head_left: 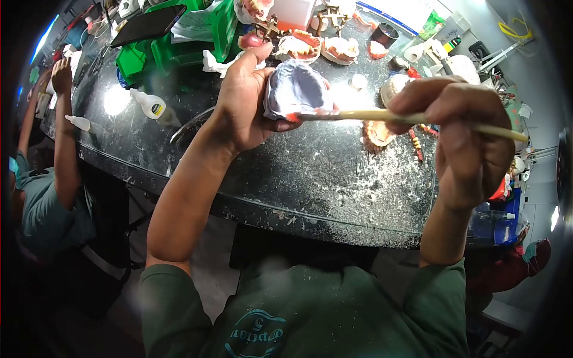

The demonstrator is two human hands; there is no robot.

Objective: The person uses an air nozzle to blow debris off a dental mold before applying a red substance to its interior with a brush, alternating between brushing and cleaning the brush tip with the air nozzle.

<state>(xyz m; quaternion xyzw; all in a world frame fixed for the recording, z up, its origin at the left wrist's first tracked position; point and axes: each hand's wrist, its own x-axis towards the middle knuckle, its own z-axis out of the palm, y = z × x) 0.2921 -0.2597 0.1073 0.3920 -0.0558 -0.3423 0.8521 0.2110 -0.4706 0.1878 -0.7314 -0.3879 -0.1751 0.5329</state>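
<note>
Dark speckled worktop [310, 179]; green bins [179, 51], black tablet [148, 25], white squeeze bottle [154, 107], denture casts [322, 46], co-worker's arm [62, 137] at left.

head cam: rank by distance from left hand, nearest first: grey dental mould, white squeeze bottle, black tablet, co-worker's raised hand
From the left hand:
1. Grey dental mould, held in it.
2. White squeeze bottle, lying on the counter to its left.
3. Black tablet, up-left on the green trays.
4. Co-worker's raised hand, far left.
</note>
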